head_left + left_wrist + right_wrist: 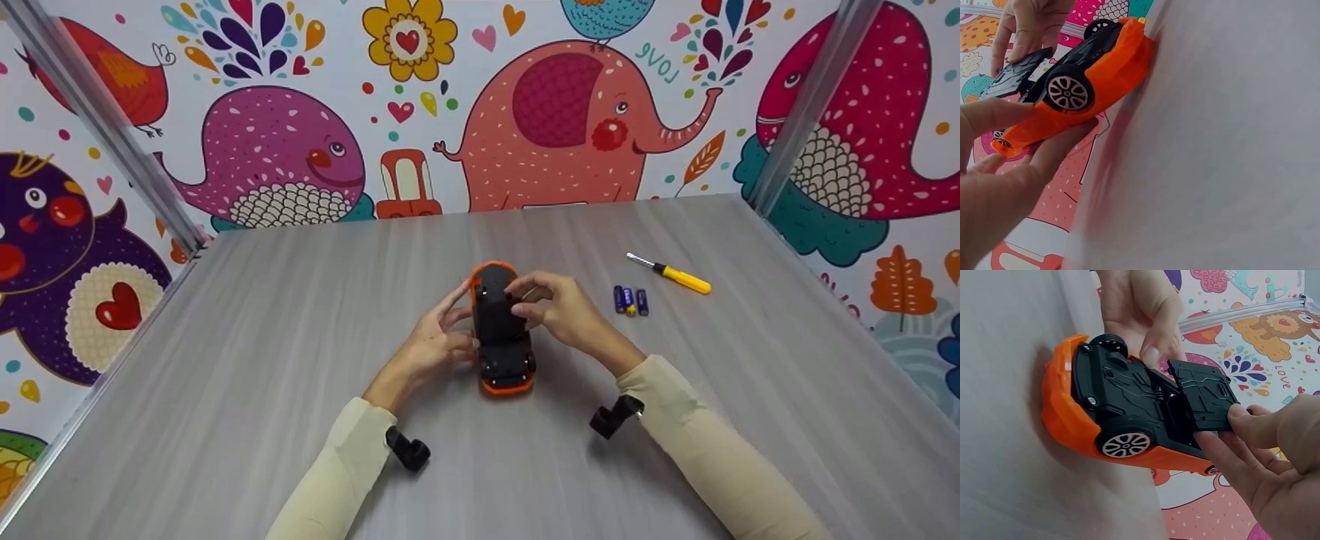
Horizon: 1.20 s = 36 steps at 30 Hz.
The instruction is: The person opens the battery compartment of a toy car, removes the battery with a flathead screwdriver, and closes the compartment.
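An orange toy car (506, 360) is turned underside up, its black base and wheels showing. My left hand (439, 337) grips the car by its side, thumb at the edge of the base. In the wrist views the car is tilted, with one end low at the table. Between thumb and fingers, my right hand (1275, 450) pinches a black battery cover (1204, 394). That cover stands at an angle over the open battery compartment (1171, 405), partly hiding it. Metal springs are visible inside; whether batteries sit there I cannot tell.
Several small batteries (630, 301) lie together on the grey table (300, 300), to the right of my right hand. Behind them is a screwdriver (679, 278) with a yellow handle. A wall printed with cartoon animals (555, 150) borders the table's far edge.
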Tool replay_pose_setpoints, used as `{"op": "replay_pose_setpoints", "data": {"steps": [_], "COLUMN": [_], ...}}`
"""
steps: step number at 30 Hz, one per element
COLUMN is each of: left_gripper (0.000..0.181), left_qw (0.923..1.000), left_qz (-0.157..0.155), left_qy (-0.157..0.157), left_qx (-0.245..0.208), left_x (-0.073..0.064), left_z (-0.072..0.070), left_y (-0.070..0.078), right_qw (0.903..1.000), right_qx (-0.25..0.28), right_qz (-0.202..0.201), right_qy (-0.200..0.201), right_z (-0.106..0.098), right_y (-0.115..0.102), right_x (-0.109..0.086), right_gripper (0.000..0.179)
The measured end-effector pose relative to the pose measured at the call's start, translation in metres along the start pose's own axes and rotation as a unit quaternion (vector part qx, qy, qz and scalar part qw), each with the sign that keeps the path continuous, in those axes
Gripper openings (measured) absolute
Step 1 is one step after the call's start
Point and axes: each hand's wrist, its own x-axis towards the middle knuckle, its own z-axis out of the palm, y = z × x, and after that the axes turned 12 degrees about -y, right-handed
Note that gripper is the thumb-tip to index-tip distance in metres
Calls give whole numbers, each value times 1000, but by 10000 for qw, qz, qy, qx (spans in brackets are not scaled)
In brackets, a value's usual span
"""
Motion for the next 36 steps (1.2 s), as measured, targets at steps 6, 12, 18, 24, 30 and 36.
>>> {"op": "replay_pose_setpoints", "data": {"steps": [6,12,18,24,30,36], "left_gripper": [101,101,100,102,102,103], "left_qw": [10000,10000,9999,9999,9998,9999], "left_qz": [4,-18,-22,-24,-47,-66], "left_qy": [1,-31,-43,40,69,79], "left_qx": [-49,-80,-123,-116,-165,-132], "left_x": [0,1,1,0,0,1], "left_z": [0,0,-1,-1,0,-1], "left_y": [0,0,-1,-2,-2,-2], "right_qw": [9998,9995,9989,9985,9979,9965], "right_qx": [-180,-292,-402,-502,-611,-762], "right_qz": [-11,4,-78,-17,116,193], "right_qy": [34,145,235,211,190,267], "right_z": [5,9,11,11,11,11], "right_y": [2,1,1,1,0,-1], "right_x": [0,-2,-1,-1,-3,-3], "right_gripper": [24,24,24,23,23,22]}}
